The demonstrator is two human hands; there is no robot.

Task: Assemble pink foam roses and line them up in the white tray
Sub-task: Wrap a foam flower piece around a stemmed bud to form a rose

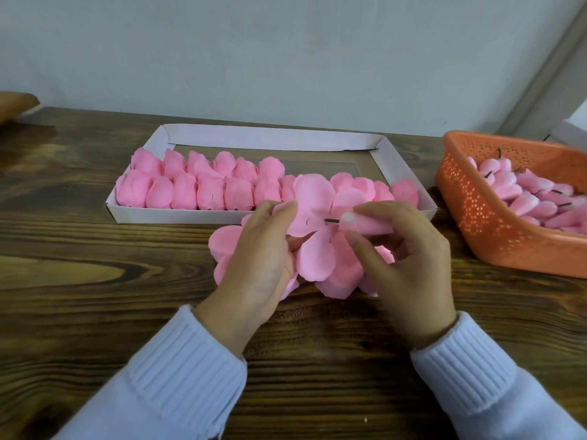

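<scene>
While the right hand (409, 258) is pinching a pink foam bud (365, 225) between thumb and fingertips, the bud's short dark stem (332, 220) is pointing at the middle of the petal sheets (317, 258). All of this is happening just in front of the white tray (178, 215), near its right half. Stem tip is meeting the petals; whether it is already going through a hole, cannot tell.

The left hand (263, 249) is gripping the petal sheets from their left side, thumb lying on top, the other fingers hidden under the pink. Several sheets are overlapping here and the count is hard to make out. One raised petal is covering part of the tray's front row.

Finished roses (190, 192) are sitting inside the tray in two rows: the front row is running along the front wall, the back row is filling only the left part. The tray's far right portion is showing bare bottom.

Right of the tray, an orange basket (495, 223) is holding more buds with stems (540, 198); the frame edge is cutting it off. Far left of the tray, a brown object (16, 103) is also getting cut off, unidentifiable. Everything is resting on a wooden table (95, 249). Pale ribbed sleeves (178, 360) are covering both wrists.
</scene>
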